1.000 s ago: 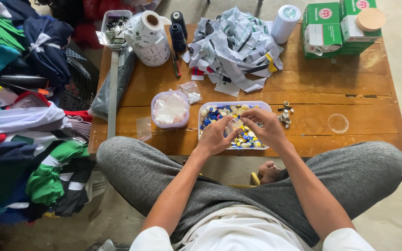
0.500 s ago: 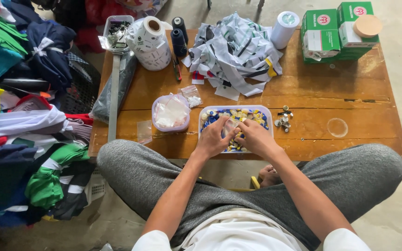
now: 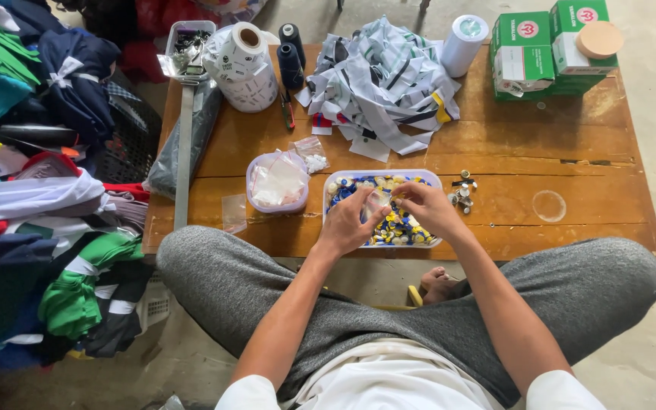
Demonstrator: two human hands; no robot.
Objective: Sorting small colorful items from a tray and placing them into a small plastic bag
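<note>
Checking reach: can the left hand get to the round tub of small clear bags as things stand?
Probably yes. The left hand is over the tray of buttons, and the round tub sits right beside it on the table, with nothing between.

A person in grey trousers sits cross-legged at a low wooden table (image 3: 495, 144), seen from above. Both hands meet over a shallow clear tray (image 3: 333, 205) filled with small blue, yellow and white buttons. The left hand (image 3: 351, 224) and the right hand (image 3: 428, 206) together pinch a small clear plastic bag (image 3: 377, 201) between their fingertips. Just left of the tray stands a round tub of clear bags (image 3: 276, 182). A few loose metal pieces (image 3: 463, 191) lie just right of the tray. Farther back lie a heap of striped fabric strips (image 3: 381, 83), a label roll (image 3: 243, 64), two dark thread spools (image 3: 291, 53) and green boxes (image 3: 540, 49). Folded clothes (image 3: 32, 212) pile up at the left
</note>
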